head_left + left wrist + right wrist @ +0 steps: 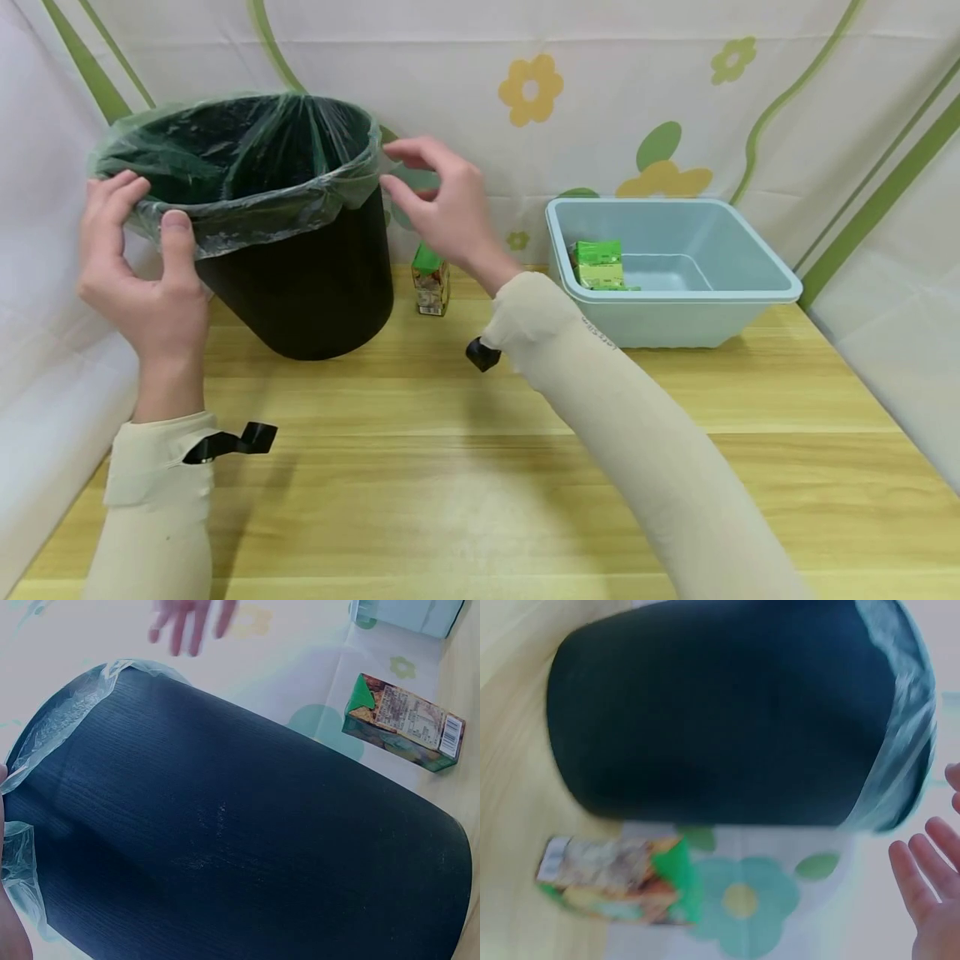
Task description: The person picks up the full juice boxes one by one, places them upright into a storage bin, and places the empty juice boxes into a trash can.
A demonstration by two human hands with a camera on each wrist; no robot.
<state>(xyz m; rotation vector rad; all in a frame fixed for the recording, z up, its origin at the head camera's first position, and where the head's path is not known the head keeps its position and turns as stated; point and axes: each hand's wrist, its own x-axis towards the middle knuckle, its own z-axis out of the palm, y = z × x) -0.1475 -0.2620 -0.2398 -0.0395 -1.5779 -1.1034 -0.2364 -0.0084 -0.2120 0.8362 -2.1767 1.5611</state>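
Observation:
A black trash can (300,292) stands at the left of the table, its rim covered by a translucent green trash bag (262,225) folded over the outside. My left hand (142,267) holds the bag at the front left of the rim, thumb in front and fingers curled at the side. Only its edge shows in the left wrist view. Beside the right side of the rim is my right hand (442,196), thumb and forefinger parted close to the bag's edge. In the right wrist view its fingers (911,877) look extended and apart from the bag.
A small drink carton (431,283) with a green top stands right of the can. Farther right, a light blue plastic basin (675,321) holds green packaging (600,262) at its left end. A floral curtain (465,67) hangs behind the wooden table (420,500).

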